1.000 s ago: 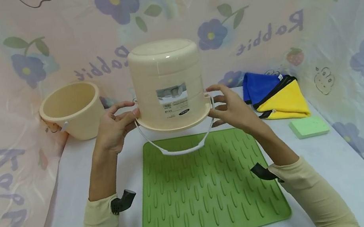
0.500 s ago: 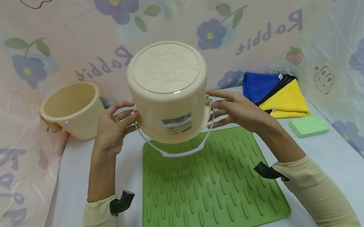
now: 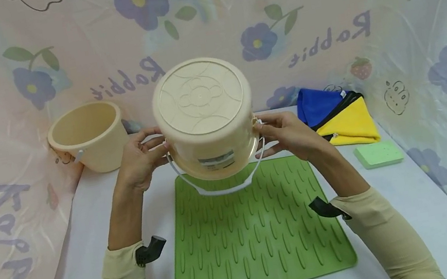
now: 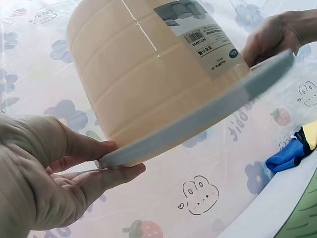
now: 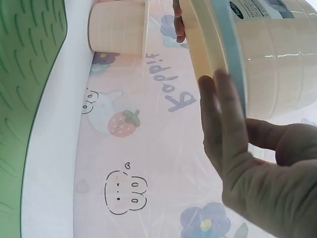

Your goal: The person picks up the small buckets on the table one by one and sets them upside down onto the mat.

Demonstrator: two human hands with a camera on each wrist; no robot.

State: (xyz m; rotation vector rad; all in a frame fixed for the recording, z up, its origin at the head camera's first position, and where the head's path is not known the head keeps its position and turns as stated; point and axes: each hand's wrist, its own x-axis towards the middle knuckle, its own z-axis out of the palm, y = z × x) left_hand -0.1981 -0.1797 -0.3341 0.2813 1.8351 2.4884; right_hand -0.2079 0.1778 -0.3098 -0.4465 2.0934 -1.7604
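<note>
A cream plastic bucket (image 3: 203,98) is held upside down in the air over the green mat, its round base tipped toward the head camera. My left hand (image 3: 140,161) pinches the bucket's rim at the left handle joint, thumb on one side and fingers on the other. At the opposite side my right hand (image 3: 287,136) grips the rim by the other joint. The white handle (image 3: 225,190) hangs below the rim in the head view. A printed label (image 4: 203,39) shows on the bucket's wall in the left wrist view. The bucket's inside is hidden.
A second cream bucket (image 3: 92,137) stands upright at the back left. The green ridged mat (image 3: 262,236) lies on the white table (image 3: 421,205). Blue and yellow cloths (image 3: 335,116) and a light green sponge (image 3: 379,154) lie at the right. Flowered sheeting (image 3: 202,10) hangs behind.
The bucket has tipped forward, so its base now faces the head camera and its label is foreshortened. Both hands keep hold of the rim; the right fingers have shifted slightly.
</note>
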